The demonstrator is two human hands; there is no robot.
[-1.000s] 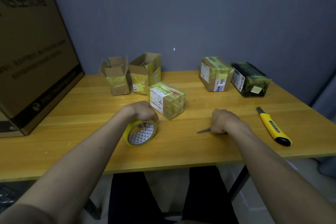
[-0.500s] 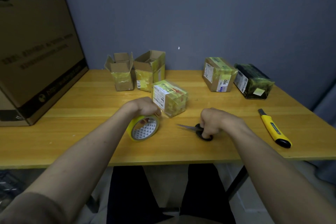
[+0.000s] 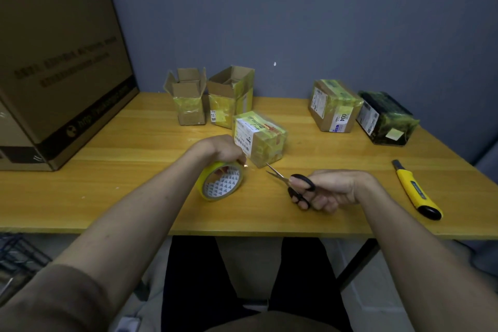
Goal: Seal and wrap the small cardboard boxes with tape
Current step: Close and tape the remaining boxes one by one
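Observation:
A small box wrapped in yellow tape [image 3: 262, 140], with a white label on it, sits mid-table. My left hand [image 3: 221, 149] grips a yellow tape roll [image 3: 221, 182] just left of the box, and a short strip of tape seems to run from the roll to the box's near corner. My right hand [image 3: 332, 188] holds black-handled scissors [image 3: 292, 183]. Their blades are slightly apart and point at that near corner.
Two small boxes with open tops [image 3: 188, 101] [image 3: 231, 96] stand at the back. A taped box labelled 004 [image 3: 332, 109] and a dark wrapped box [image 3: 386, 121] sit back right. A yellow utility knife [image 3: 416, 191] lies at right, a large carton [image 3: 54, 62] at left.
My right hand has lifted the scissors off the table and turned them, so the blades now point at the box's near corner. My left hand and the roll have barely moved.

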